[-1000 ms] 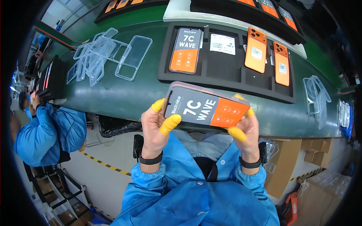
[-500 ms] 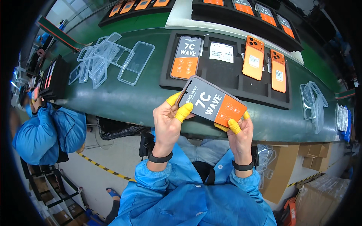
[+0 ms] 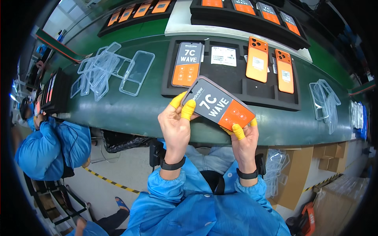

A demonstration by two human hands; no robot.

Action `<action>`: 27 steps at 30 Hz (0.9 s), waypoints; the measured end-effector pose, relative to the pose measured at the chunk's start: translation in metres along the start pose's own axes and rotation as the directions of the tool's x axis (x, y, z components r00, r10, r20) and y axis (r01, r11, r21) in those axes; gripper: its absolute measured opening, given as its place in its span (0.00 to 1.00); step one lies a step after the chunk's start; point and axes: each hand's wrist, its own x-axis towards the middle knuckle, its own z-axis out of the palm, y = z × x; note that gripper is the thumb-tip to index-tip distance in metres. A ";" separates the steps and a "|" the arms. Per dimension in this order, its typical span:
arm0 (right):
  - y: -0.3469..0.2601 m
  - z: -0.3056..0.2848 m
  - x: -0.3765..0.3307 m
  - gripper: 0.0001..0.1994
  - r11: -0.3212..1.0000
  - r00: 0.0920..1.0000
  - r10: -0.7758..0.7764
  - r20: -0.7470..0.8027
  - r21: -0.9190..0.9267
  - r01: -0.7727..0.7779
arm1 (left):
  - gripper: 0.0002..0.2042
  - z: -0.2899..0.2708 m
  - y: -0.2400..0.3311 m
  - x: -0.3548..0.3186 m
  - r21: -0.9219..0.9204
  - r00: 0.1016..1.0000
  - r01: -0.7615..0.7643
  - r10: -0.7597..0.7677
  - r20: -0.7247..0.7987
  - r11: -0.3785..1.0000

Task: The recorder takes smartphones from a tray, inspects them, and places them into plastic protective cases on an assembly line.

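Observation:
Between my two hands I hold a smartphone [image 3: 219, 104], tilted, its grey and orange front film facing up. My left hand [image 3: 175, 128] is closed on its upper left end, the thumb along the edge. At the lower right end, my right hand [image 3: 245, 145] grips the corner with thumb and fingers. Yellow finger cots cover several fingertips on both hands. Just beyond the phone lies a black foam tray [image 3: 168, 70]. In it are a face-up phone [image 3: 186, 65] on the left and two orange phones [image 3: 257, 61] [image 3: 284, 72] on the right, backs up. A white label [image 3: 223, 56] lies between them.
Clear phone cases lie in a loose pile [image 3: 100, 70] on the green bench at left, and a smaller pile [image 3: 325, 100] at right. More phone trays [image 3: 248, 20] stand behind. A person in blue [image 3: 51, 147] works at left. Cardboard boxes [image 3: 293, 177] stand below right.
The view has shifted slightly, so the tray and bench appear a little further left. Both hands still hold the phone at nearly the same tilt.

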 end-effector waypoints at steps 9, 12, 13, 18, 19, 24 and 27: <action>-0.022 0.023 0.005 0.32 0.973 0.982 0.076 0.171 0.202 -0.110 | 0.34 0.018 0.019 -0.007 -0.440 0.961 0.029 0.097 0.260 0.898; -0.019 0.035 0.000 0.29 0.991 0.975 0.006 0.224 0.132 -0.036 | 0.17 0.019 0.008 -0.022 -0.211 0.932 0.101 -0.018 0.362 0.972; -0.020 0.036 0.000 0.28 0.996 0.980 -0.019 0.196 0.089 0.002 | 0.15 0.024 0.009 -0.022 -0.183 0.939 0.094 -0.026 0.344 0.979; -0.013 0.042 0.009 0.25 0.995 0.995 -0.055 0.085 0.093 0.047 | 0.10 0.038 0.006 -0.016 -0.096 0.957 0.061 -0.031 0.287 0.994; -0.013 0.044 0.009 0.25 0.994 0.995 -0.062 0.076 0.095 0.055 | 0.10 0.037 0.003 -0.016 -0.077 0.960 0.045 -0.022 0.280 0.996; -0.016 0.041 0.014 0.26 0.942 0.987 0.077 0.139 0.314 -0.118 | 0.10 0.038 0.000 -0.013 0.032 0.958 -0.120 0.108 0.265 0.992; -0.027 0.047 0.015 0.24 0.952 0.967 0.076 0.242 0.272 -0.143 | 0.15 0.039 0.003 -0.005 -0.179 0.971 -0.080 0.117 0.207 0.981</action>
